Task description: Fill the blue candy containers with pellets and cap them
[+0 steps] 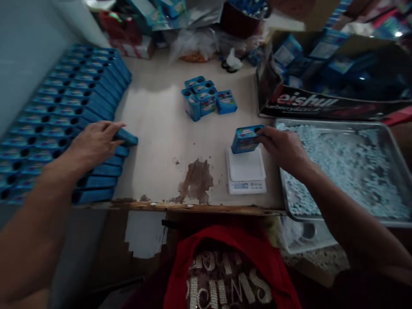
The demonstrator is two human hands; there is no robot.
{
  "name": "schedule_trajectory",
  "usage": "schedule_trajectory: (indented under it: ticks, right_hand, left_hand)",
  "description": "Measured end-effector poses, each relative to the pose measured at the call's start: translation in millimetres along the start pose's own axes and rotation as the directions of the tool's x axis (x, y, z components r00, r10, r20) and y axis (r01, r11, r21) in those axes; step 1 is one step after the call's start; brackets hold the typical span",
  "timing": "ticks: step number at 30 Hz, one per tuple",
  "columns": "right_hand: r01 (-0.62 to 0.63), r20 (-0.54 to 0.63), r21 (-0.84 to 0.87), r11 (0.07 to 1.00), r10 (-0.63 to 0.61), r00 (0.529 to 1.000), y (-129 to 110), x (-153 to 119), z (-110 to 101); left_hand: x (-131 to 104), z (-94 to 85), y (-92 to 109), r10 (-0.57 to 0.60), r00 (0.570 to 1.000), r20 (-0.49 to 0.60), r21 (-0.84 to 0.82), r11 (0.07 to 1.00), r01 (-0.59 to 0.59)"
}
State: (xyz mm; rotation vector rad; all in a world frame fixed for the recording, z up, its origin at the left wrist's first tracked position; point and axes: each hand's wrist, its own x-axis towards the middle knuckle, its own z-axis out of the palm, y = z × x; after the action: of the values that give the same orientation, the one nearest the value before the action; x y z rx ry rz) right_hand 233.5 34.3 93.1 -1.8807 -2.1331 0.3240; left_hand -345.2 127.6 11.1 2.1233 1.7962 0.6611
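My left hand (96, 141) is closed on a small blue box (129, 138) at the right edge of the stacked rows of like boxes (61, 105). That box juts out a little from its row. Between the fingertips of my right hand (283, 148) is another blue box (244, 138) with a dark round hole in its top. It stands over the back part of a small white digital scale (247, 165); whether it touches the plate I cannot tell. The scale's display is too blurred to read.
Several blue boxes (206, 101) stand grouped mid-table. At right lies a metal tray (285, 189) of pale blue pieces (347, 167), with a cardboard carton (331, 103) of blue packs behind it. Plastic bags (196, 45) and black-handled scissors (229, 66) lie at the back. The worn wooden edge (199, 208) runs in front.
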Motion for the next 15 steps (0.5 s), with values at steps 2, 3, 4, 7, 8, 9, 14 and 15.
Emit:
schedule_trajectory:
  ticks: [2, 3, 4, 7, 8, 9, 14, 15]
  right_hand:
    - [-0.046, 0.012, 0.020, 0.999, 0.046, 0.999, 5.6, -26.9, 1.8]
    - [-0.059, 0.022, 0.034, 0.998, 0.059, 0.998, 8.7, -37.7, 4.4]
    - [-0.068, 0.033, 0.050, 0.996, 0.067, 0.997, 11.5, -46.7, 7.4]
    - [-0.086, 0.054, 0.132, 0.988, 0.079, 0.995, 14.7, -64.6, 15.8]
    - [-0.087, 0.058, 0.177, 0.980, 0.078, 0.995, 13.7, -68.2, 17.3]
    - [-0.089, 0.062, 0.232, 0.969, 0.076, 0.995, 12.0, -70.9, 17.6]
    - [-0.171, 0.013, 0.682, 0.711, 0.222, 0.975, 22.9, -73.3, -0.4]
    - [-0.179, -0.009, 0.769, 0.614, 0.290, 0.957, 35.2, -72.4, -6.0]
  left_hand:
    - [-8.9, 1.5, 4.4, 0.026, 1.000, 0.013, 0.010, 1.000, -0.027]
    - [-12.6, 0.0, 8.4, 0.039, 0.999, 0.022, 0.024, 0.999, -0.040]
    - [-15.7, -2.7, 13.4, 0.050, 0.998, 0.036, 0.042, 0.998, -0.051]
    - [-20.7, -12.3, 33.3, 0.035, 0.998, 0.056, 0.122, 0.992, -0.042]
    - [-20.9, -14.7, 40.4, 0.015, 0.998, 0.056, 0.154, 0.988, -0.024]
    - [-20.2, -16.2, 46.9, -0.008, 0.999, 0.037, 0.179, 0.984, 0.001]
    - [-11.1, -13.5, 62.0, -0.083, 0.996, -0.012, 0.268, 0.960, 0.083]
    - [-10.2, -12.4, 62.4, -0.096, 0.995, -0.003, 0.293, 0.952, 0.093]
